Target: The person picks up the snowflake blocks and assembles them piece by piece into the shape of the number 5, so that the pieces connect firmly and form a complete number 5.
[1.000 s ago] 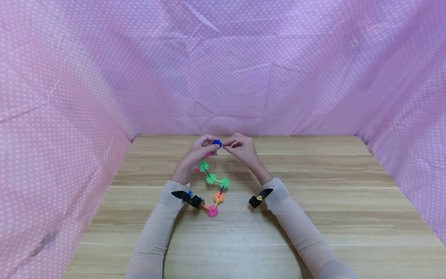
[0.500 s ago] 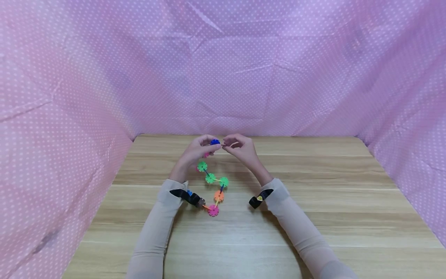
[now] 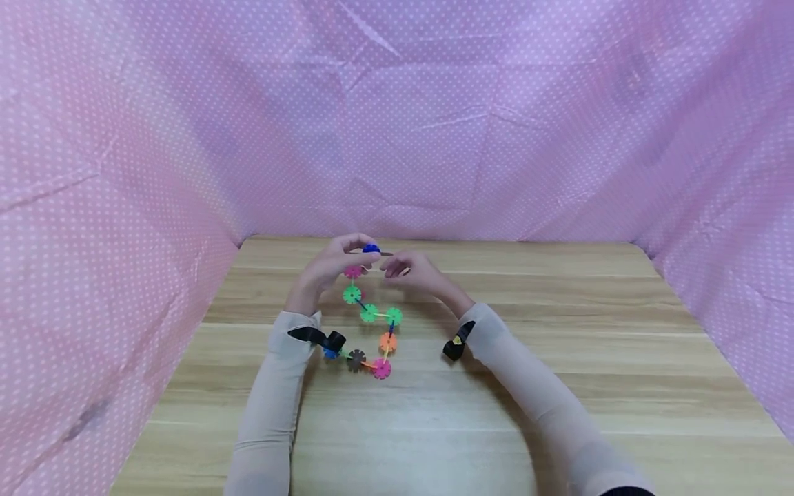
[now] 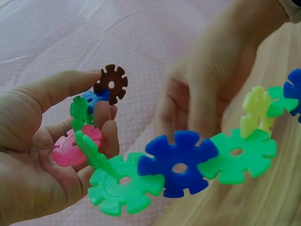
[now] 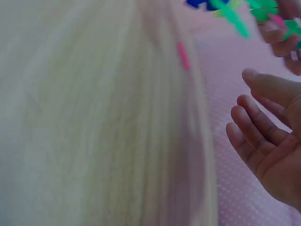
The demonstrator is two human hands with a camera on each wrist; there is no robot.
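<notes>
In the head view my left hand [image 3: 327,267] holds the far end of a chain of interlocking flower-shaped plastic discs. A blue disc [image 3: 371,249] shows above the left thumb. The left wrist view has a brown disc [image 4: 113,84] slotted on at the chain's end, at the thumb tip. Pink [image 4: 73,148] and green discs [image 4: 124,183] hang below it, by the palm. Just right of the brown disc is my right hand [image 3: 414,271], apart from the chain. Its fingers are loosely bent and hold nothing in the right wrist view.
The chain curves toward the person, through an orange disc [image 3: 387,342] and a pink disc [image 3: 382,368] to a dark disc [image 3: 356,360] beside the left wrist strap. Pink dotted cloth [image 3: 434,138] surrounds the wooden table [image 3: 589,386].
My right hand has let go of the brown disc, which it pinched earlier. My left hand has shifted left with the chain's end, and more of the chain's near end shows.
</notes>
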